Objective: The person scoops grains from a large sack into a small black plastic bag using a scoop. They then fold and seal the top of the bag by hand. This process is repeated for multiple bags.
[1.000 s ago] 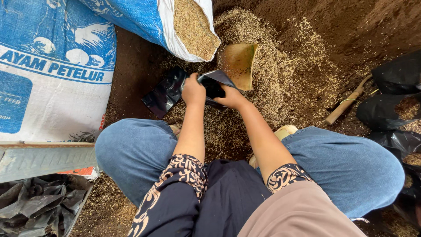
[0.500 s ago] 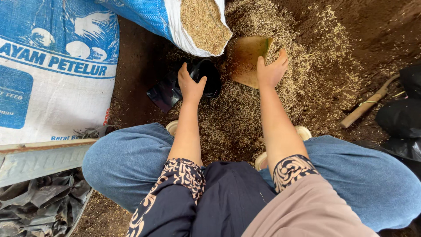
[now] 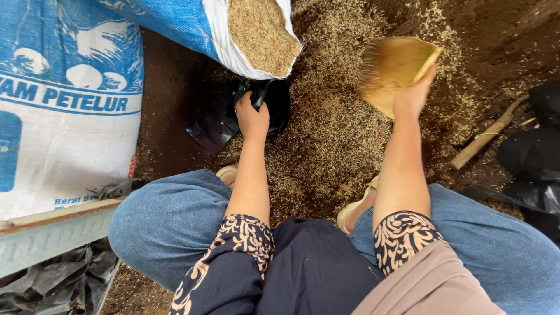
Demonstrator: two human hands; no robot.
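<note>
The left hand (image 3: 252, 119) is closed on the rim of a small black plastic bag (image 3: 224, 119), fingers curled over the edge so its mouth is held up; the bag lies crumpled on the dark soil (image 3: 169, 105) at about 10 o'clock from the person's knees. The right hand (image 3: 413, 96) grips the near edge of a yellow-brown scoop (image 3: 392, 69), which is blurred and sits at about 1 o'clock, well apart from the bag. Between and beneath both hands spreads a heap of rice husk (image 3: 332, 134). At 12 o'clock, touching the black bag's far side, a blue woven sack (image 3: 175, 20) lies tipped with its white-lined mouth open and full of husk. At 9 o'clock stands a white and blue feed sack (image 3: 58, 134). At 3 o'clock a wooden handle (image 3: 487, 135) lies on the ground beside more black bags (image 3: 534, 157)
</note>
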